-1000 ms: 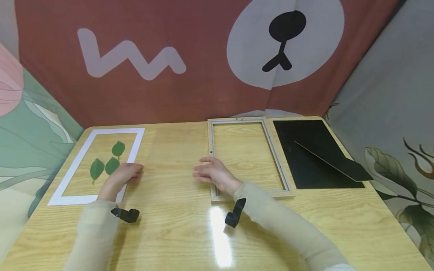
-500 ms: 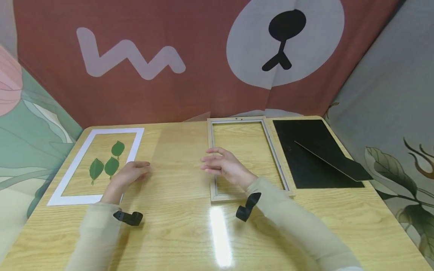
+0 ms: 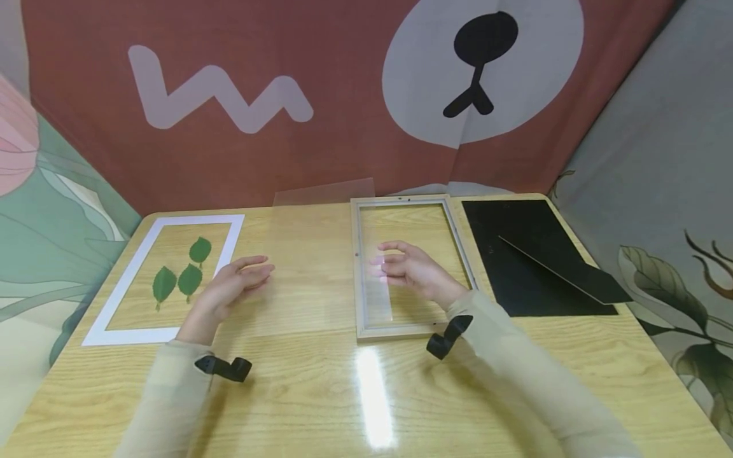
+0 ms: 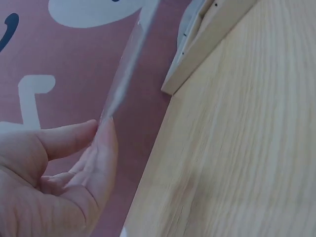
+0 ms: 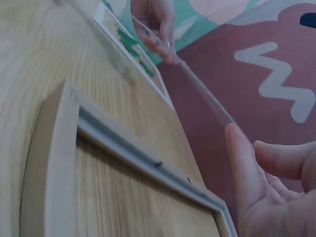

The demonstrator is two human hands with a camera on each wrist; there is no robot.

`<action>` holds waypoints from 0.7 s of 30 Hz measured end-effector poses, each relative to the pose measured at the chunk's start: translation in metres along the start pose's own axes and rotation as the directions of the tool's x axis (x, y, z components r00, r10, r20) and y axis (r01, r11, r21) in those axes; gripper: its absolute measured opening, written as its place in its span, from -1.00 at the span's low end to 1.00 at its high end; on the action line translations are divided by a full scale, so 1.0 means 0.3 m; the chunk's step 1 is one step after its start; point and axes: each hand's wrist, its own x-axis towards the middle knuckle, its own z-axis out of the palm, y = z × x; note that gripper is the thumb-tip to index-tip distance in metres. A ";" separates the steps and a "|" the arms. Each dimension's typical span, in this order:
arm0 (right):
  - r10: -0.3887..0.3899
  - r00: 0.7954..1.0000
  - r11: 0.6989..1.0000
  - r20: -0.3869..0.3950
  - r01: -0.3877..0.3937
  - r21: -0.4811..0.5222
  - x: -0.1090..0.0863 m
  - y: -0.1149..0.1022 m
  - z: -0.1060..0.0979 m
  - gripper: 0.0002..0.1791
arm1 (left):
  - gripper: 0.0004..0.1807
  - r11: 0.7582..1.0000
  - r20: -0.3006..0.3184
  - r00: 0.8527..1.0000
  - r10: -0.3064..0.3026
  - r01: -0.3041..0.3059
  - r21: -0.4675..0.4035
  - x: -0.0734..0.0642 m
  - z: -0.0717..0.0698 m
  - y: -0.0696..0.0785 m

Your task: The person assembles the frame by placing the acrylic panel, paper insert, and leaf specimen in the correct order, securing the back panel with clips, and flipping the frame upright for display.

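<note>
the pane (image 3: 321,264), clear and thin, is held up between both hands, left of the frame (image 3: 395,332) and, in the head view, overlapping its left bar. there it is only a faint outline; both wrist views show it nearly edge-on, and the right one shows it raised clear of the frame. the left hand (image 3: 229,289) is left of the frame, thumb and fingertips closed to a narrow pinch on the pane's edge, plain in the left wrist view and hard to make out from the head. the right hand (image 3: 420,273), over the frame's opening in the head view, pinches the opposite edge just as narrowly; the right wrist view shows thumb and fingertip on either face. well left of the frame is a white mat (image 3: 128,280), three leaves (image 3: 164,284) within its opening. right of the frame lies a black board (image 3: 527,292), its flap (image 3: 590,280) angled up, seen only from the head. frame, mat and board lie on the table (image 3: 298,394); a printed cloth (image 3: 343,146) hangs behind the frame.
</note>
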 end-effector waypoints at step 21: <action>0.025 1.000 0.985 0.008 -0.024 -0.170 -0.030 0.007 -0.155 -0.41 | -0.35 0.963 -0.014 0.996 0.092 -0.092 -0.253 0.006 0.125 0.004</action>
